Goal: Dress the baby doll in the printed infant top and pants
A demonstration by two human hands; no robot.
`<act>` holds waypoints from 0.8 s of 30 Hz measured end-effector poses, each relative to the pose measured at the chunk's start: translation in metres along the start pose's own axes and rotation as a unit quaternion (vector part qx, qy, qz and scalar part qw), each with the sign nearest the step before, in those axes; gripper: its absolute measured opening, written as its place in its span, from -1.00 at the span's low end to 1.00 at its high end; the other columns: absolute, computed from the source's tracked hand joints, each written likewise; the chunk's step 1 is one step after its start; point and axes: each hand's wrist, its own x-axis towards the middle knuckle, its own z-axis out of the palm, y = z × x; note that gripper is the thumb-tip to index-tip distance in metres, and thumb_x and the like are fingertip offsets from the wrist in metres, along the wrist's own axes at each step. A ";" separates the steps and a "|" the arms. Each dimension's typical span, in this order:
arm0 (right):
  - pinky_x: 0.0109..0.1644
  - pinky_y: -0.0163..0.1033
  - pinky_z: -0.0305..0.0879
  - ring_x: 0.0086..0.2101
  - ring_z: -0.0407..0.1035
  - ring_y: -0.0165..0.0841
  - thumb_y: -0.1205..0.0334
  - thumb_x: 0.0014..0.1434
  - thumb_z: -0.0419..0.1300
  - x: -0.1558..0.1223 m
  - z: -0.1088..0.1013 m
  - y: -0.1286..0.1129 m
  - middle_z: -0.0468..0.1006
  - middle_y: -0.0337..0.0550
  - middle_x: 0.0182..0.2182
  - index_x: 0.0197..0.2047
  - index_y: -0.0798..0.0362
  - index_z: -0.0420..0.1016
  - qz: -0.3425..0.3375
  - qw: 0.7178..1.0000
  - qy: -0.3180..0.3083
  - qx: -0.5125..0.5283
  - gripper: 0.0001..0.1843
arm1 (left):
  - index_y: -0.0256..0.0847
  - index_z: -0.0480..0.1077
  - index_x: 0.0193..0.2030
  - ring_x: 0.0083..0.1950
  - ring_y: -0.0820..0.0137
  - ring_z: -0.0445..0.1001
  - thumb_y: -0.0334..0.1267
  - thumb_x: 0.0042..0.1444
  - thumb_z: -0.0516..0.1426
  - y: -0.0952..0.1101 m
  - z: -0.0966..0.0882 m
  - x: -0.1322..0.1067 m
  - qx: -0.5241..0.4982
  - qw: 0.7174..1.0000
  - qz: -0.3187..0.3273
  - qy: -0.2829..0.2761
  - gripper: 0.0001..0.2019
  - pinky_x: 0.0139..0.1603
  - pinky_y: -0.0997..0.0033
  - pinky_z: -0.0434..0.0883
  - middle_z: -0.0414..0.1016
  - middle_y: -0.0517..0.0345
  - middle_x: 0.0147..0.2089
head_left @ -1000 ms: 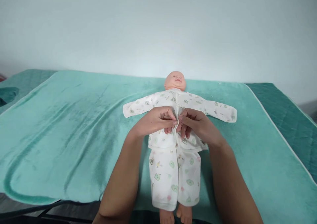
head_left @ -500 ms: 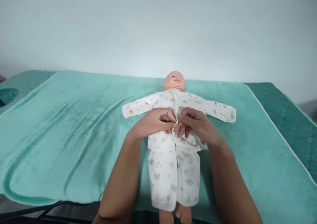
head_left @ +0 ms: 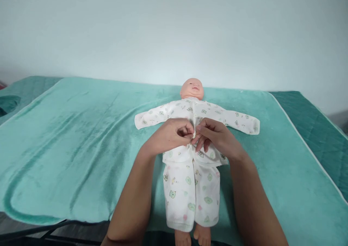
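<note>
My left hand [head_left: 174,132] pinches the front opening of the printed shirt [head_left: 185,109] on the face-up baby doll [head_left: 191,89], and my right hand [head_left: 215,132] pinches just beside it, apparently to steady the cloth between them. Leftward spreads a rippled plush blanket [head_left: 81,140]; centrally, the doll looks smooth and round-headed; rightmost, the darker cover [head_left: 312,126] is quilted.
</note>
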 end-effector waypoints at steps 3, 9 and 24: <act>-0.52 -0.37 0.35 -0.50 0.56 -0.36 -0.07 0.31 0.20 0.001 0.000 0.000 0.68 -0.10 -0.35 -0.36 0.03 0.29 0.001 1.000 0.001 -0.004 -0.63 | -0.18 0.43 -0.31 -0.41 0.51 0.41 -0.41 -0.02 0.10 -0.002 -0.001 0.001 -0.004 1.000 -0.009 -0.003 -0.87 -0.38 0.50 0.35 0.43 0.29 -0.44; -0.52 -0.37 0.36 -0.50 0.56 -0.36 -0.07 0.32 0.19 0.000 -0.001 0.000 0.68 -0.09 -0.36 -0.35 0.04 0.33 -0.004 1.000 -0.003 -0.011 -0.63 | -0.18 0.40 -0.27 -0.44 0.53 0.39 -0.47 -0.06 0.10 -0.004 -0.002 0.002 -0.072 0.997 -0.013 -0.010 -0.80 -0.37 0.51 0.43 0.39 0.32 -0.46; -0.55 -0.32 0.32 -0.59 0.45 -0.40 -0.06 0.31 0.22 -0.003 -0.007 0.002 0.59 -0.21 -0.48 -0.36 0.03 0.37 -0.052 0.998 -0.020 0.003 -0.65 | -0.21 0.49 -0.19 -0.44 0.51 0.46 -0.23 0.17 0.21 -0.002 -0.014 -0.002 -0.081 0.991 -0.037 -0.101 -0.87 -0.44 0.54 0.43 0.51 0.19 -0.37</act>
